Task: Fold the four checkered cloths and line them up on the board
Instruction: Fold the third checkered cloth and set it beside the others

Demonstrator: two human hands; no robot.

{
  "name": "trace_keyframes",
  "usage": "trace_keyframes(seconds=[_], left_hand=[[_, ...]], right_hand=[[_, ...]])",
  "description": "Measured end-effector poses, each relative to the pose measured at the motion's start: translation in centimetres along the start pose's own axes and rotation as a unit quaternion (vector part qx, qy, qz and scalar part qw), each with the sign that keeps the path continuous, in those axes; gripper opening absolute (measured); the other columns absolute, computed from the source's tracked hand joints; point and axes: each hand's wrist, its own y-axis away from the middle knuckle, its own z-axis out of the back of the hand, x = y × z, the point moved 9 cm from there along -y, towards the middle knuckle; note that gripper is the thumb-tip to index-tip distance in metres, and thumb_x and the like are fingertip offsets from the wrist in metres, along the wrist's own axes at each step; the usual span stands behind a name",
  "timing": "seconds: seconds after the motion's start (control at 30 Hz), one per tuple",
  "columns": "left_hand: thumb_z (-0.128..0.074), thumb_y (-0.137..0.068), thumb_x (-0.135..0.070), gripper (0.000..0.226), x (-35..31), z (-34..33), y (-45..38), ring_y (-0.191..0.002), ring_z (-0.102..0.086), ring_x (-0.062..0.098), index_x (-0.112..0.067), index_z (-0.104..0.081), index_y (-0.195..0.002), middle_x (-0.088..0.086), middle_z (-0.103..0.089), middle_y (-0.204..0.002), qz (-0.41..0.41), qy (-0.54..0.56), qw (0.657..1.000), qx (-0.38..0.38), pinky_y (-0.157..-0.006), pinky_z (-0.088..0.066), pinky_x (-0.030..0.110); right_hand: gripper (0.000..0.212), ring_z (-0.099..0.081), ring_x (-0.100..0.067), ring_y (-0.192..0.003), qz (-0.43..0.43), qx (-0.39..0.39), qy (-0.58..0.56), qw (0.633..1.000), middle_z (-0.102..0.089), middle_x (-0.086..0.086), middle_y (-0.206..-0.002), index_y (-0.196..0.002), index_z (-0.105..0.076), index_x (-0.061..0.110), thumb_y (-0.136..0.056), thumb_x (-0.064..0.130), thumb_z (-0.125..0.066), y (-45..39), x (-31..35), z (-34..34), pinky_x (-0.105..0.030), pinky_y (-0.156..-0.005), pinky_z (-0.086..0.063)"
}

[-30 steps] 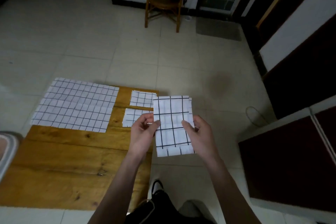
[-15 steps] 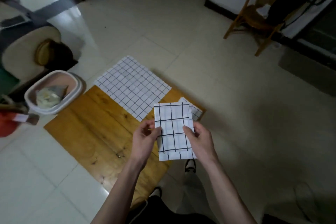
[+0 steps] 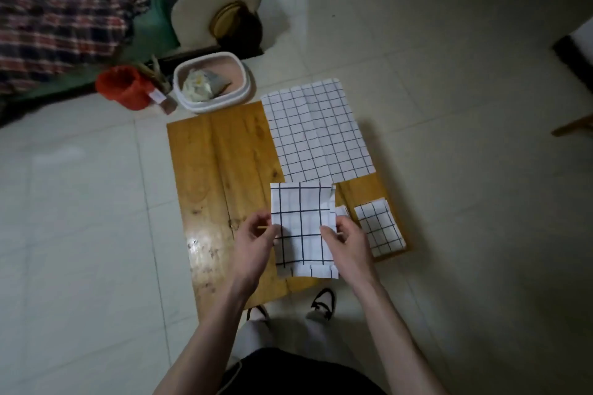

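A folded white cloth with a black grid [image 3: 301,228] is held up in the air above the wooden board [image 3: 224,176]. My left hand [image 3: 256,244] pinches its left edge and my right hand [image 3: 348,244] pinches its right edge. Beyond it, an unfolded checkered cloth [image 3: 317,131] lies flat on the board's far right part, overhanging the floor. A small folded checkered cloth [image 3: 378,228] sits on the board's right side near my right hand. Just a corner of another folded cloth [image 3: 341,210] peeks out behind the held one.
A white basin [image 3: 245,91] with crumpled stuff stands at the board's far edge, a red bucket [image 3: 123,88] to its left. A round drum-like object [image 3: 211,6] and plaid fabric [image 3: 54,26] lie further back. My shoes [image 3: 321,303] stand at the board's near edge on the tiled floor.
The camera view has swung left around the board, so basin and bucket now show. Both hands keep the same pinch on the folded cloth, which stays held up.
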Motion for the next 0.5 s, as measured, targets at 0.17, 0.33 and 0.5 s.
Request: trace_keyframes(seconds=[0.17,0.33,0.5], left_hand=[[-0.067,-0.091,-0.001,0.022,3.9,2.4,0.4,-0.082,-0.068,0.010,-0.017,-0.070,-0.105,-0.008,-0.072,-0.082,0.030,0.014,0.995,-0.093,-0.081,-0.056,0.037],[-0.065,-0.093,-0.001,0.020,8.3,3.3,-1.1,-0.077,-0.064,0.003,-0.017,-0.067,-0.104,-0.006,-0.066,-0.088,0.035,0.011,0.991,-0.129,-0.080,-0.056,0.031],[-0.063,-0.095,0.000,0.016,13.4,3.0,-3.6,-0.077,-0.063,-0.003,-0.013,-0.065,-0.105,-0.002,-0.067,-0.090,0.053,0.026,0.990,-0.128,-0.081,-0.057,0.029]], right_hand=[[0.004,-0.067,-0.027,-0.089,0.000,0.052,0.022,0.998,-0.072,-0.004,-0.094,-0.098,-0.064,0.024,-0.100,0.027,-0.066,-1.3,-2.1,-3.0,-0.042,-0.076,-0.058],[0.006,-0.067,-0.032,-0.094,-0.026,0.078,0.039,0.996,-0.071,-0.009,-0.096,-0.097,-0.065,0.024,-0.101,0.028,-0.066,-2.9,-6.0,-5.8,-0.047,-0.083,-0.058],[0.006,-0.069,-0.022,-0.092,-0.042,0.077,0.045,0.995,-0.072,-0.002,-0.093,-0.096,-0.066,0.025,-0.102,0.026,-0.065,-5.6,-10.1,-7.8,-0.031,-0.080,-0.058]])
